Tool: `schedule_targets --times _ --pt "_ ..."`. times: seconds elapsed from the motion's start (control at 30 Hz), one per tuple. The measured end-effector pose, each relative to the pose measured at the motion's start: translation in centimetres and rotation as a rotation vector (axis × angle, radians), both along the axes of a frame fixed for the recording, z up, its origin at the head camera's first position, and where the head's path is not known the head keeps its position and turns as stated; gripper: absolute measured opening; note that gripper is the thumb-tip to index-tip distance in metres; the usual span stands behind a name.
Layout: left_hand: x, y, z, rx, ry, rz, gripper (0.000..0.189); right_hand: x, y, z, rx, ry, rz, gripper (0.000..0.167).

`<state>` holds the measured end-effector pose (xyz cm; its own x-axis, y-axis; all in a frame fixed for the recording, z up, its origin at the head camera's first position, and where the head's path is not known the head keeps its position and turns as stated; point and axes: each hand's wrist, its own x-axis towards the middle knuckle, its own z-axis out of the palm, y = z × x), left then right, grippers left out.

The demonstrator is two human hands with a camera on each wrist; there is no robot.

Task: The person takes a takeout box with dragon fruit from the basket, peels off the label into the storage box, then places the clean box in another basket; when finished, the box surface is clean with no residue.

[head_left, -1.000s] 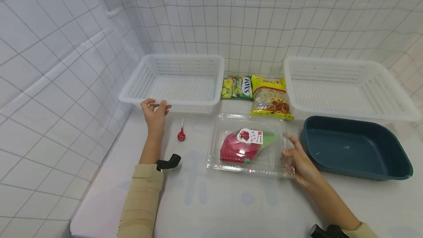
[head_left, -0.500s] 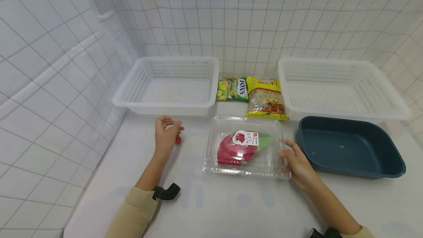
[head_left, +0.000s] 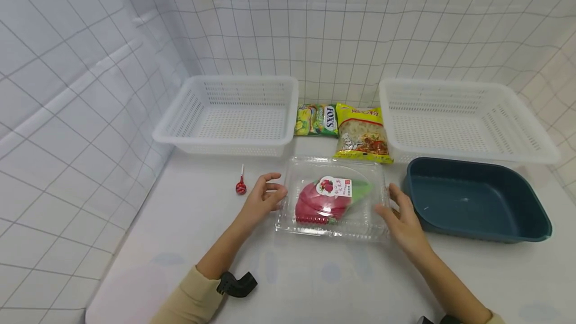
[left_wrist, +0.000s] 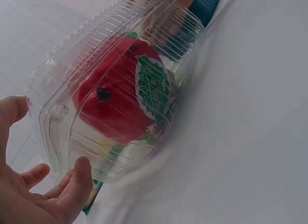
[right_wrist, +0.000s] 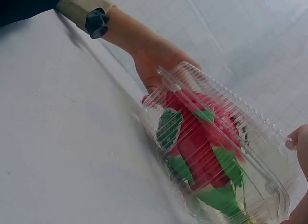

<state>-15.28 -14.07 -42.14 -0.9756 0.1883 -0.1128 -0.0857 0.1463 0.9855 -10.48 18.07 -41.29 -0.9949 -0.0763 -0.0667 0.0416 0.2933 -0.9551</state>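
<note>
A clear plastic clamshell box (head_left: 333, 229) lies on the white table, holding a pink-red dragon fruit (head_left: 321, 201) with green tips and a white label on the lid. My left hand (head_left: 261, 199) is at the box's left edge. Its thumb meets the rim, while the other fingers are loosely bent beside it; in the left wrist view, a fingertip touches the rim. My right hand (head_left: 405, 224) holds the right edge, thumb over the lid and fingers along the side. A red lollipop (head_left: 241, 187) lies left of my left hand.
Behind stand two white perforated baskets, one left (head_left: 225, 146) and one right (head_left: 477, 151). Between them lie a green FOX'S packet (head_left: 316, 120) and a yellow food packet (head_left: 363, 136). A dark teal basin (head_left: 477, 231) stands right of my right hand.
My left hand has moved from the left basket's front edge, past the lollipop, to the box's left edge. My right hand stays at the box's right edge, its thumb slightly farther over it.
</note>
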Motion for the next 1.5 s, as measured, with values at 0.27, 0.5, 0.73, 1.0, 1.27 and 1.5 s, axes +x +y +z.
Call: schedule_targets --times 0.27,0.5,0.73,1.0,1.27,1.5 --pt "0.4 0.2 -0.3 0.027 0.069 -0.023 0.052 -0.4 -1.0 0.9 0.246 0.344 -0.057 0.067" --pt "0.7 0.3 -0.7 0.027 0.12 -0.033 0.058 -2.0 -2.1 2.3 0.362 0.5 -0.025 0.043" --pt "0.9 0.4 -0.9 0.068 0.159 -0.049 0.058 -3.7 -3.5 3.9 0.499 0.475 0.005 0.006" --pt "0.8 0.5 -1.3 0.09 0.168 -0.073 0.056 -4.6 -4.0 4.7 0.598 0.311 0.034 0.012" --pt "0.9 0.4 -1.2 0.09 0.174 -0.076 0.056 -4.8 -4.4 5.0 0.594 0.245 0.042 0.012" --pt "0.9 0.1 -1.2 0.088 0.181 -0.08 0.056 -4.8 -4.9 5.0 0.551 0.245 0.033 0.006"
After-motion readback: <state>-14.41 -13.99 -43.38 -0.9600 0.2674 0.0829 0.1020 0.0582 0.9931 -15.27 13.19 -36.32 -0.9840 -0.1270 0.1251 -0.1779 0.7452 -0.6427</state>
